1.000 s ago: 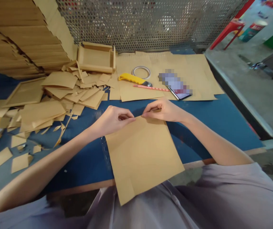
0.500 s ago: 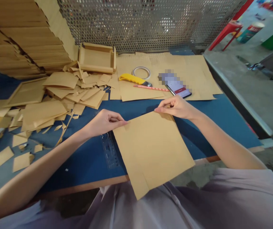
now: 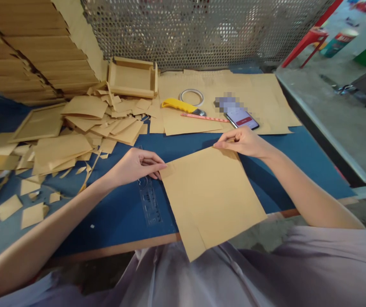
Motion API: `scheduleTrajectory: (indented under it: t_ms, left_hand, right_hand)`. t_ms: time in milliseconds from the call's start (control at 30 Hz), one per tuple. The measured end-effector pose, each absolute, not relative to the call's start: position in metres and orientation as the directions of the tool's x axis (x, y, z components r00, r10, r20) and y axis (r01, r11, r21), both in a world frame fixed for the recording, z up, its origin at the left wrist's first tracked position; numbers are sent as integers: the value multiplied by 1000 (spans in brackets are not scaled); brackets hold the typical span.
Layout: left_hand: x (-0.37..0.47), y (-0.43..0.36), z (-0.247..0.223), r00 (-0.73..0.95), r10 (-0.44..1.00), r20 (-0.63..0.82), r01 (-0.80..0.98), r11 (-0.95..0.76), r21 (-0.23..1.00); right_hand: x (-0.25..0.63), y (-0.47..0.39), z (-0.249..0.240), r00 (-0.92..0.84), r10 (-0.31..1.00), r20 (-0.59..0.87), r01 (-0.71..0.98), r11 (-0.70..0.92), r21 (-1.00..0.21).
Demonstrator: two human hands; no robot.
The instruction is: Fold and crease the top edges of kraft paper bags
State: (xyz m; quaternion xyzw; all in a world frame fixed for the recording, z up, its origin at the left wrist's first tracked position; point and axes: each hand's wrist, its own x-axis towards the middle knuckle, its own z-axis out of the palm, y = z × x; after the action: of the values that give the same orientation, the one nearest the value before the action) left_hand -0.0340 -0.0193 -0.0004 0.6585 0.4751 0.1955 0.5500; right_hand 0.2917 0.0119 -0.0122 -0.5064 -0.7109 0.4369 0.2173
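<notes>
A square brown cardboard sheet (image 3: 213, 198) hangs over the near edge of the blue table, its lower corner close to my body. At its far left corner, the thumb and fingers of my left hand (image 3: 138, 166) are pinched. My right hand (image 3: 245, 143) pinches the far right corner between thumb and fingers. Beneath and beside my left hand lies a clear plastic ruler (image 3: 151, 202), partly covered. The sheet has a small cut or crease near its lower corner.
Cardboard scraps (image 3: 63, 149) cover the left of the blue table (image 3: 115, 217). Behind lie a shallow cardboard tray (image 3: 133, 76), a yellow utility knife (image 3: 179, 105), a tape roll (image 3: 191, 90), a pink measuring tape (image 3: 204, 117) and a phone (image 3: 242, 119) on cardboard sheets (image 3: 266, 98).
The cardboard sheet has shifted slightly right and away from my body, with my right hand on it. My left hand now sits nearer the sheet's outer left edge, uncovering more of the corner.
</notes>
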Motion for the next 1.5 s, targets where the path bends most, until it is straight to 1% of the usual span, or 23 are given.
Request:
scheduleTrajectory:
  t_ms: [200, 300, 400, 533, 733, 833, 933, 1000, 1033, 1100, 1167, 1200, 1233, 1267, 1300, 1333, 1400, 1433, 1500]
  left_hand:
    - [-36, -17, -6, 474, 839, -266, 375, 81, 923]
    - [-38, -17, -7, 476, 831, -288, 382, 99, 919]
    - [-40, -18, -6, 487, 822, -297, 394, 97, 914]
    - [-39, -21, -2, 490, 827, -275, 394, 71, 916]
    - [-40, -22, -4, 467, 841, -272, 377, 89, 922]
    - [-40, -23, -3, 476, 841, -256, 382, 64, 922]
    - [-38, -27, 2, 478, 852, -215, 427, -12, 904]
    - [-38, -32, 3, 503, 850, -156, 490, -132, 862]
    - [-38, -34, 3, 516, 851, -100, 531, -226, 817]
    - [-40, -38, 0, 535, 843, 59, 614, -436, 658]
    - [-42, -42, -4, 567, 793, 222, 652, -597, 467]
    - [-43, -43, -7, 598, 754, 271, 643, -654, 399]
    - [-43, -44, -9, 639, 711, 292, 617, -701, 357]
    - [-43, -45, -11, 688, 667, 288, 580, -743, 334]
    - [-44, -45, -14, 735, 623, 269, 541, -777, 320]
    - [-44, -46, -16, 778, 580, 240, 506, -806, 309]
    - [-44, -47, -20, 838, 518, 170, 462, -841, 282]
    - [-44, -48, -21, 855, 498, 141, 452, -851, 266]
    - [-44, -50, -24, 872, 480, 90, 449, -861, 239]
  right_hand:
    - [291, 14, -14, -342, 931, -123, 527, 82, -846]
    - [293, 14, -16, -302, 944, -134, 499, 37, -866]
    - [297, 15, -17, -299, 945, -135, 470, 22, -882]
    - [300, 15, -18, -280, 950, -138, 463, 7, -887]
    - [298, 15, -22, -223, 965, -136, 466, -17, -884]
    - [295, 15, -23, -182, 977, -108, 467, -11, -884]
    - [292, 14, -23, -174, 982, -68, 486, 26, -873]
    - [289, 14, -23, -179, 983, -29, 533, 72, -843]
    - [287, 14, -23, -182, 983, -1, 562, 103, -821]
    - [283, 14, -23, -183, 978, 100, 628, 194, -754]
    - [278, 14, -23, -194, 945, 263, 716, 320, -621]
    - [275, 14, -22, -217, 914, 343, 754, 380, -536]
    - [271, 13, -21, -258, 878, 403, 777, 436, -454]
    - [267, 10, -20, -312, 844, 437, 784, 489, -383]
    - [261, 7, -18, -384, 813, 438, 765, 545, -342]
    - [256, 4, -17, -466, 778, 422, 722, 610, -326]
    - [244, -4, -17, -640, 687, 344, 604, 727, -327]
    - [238, -8, -19, -729, 621, 289, 528, 778, -340]
    - [229, -15, -24, -831, 512, 217, 422, 834, -354]
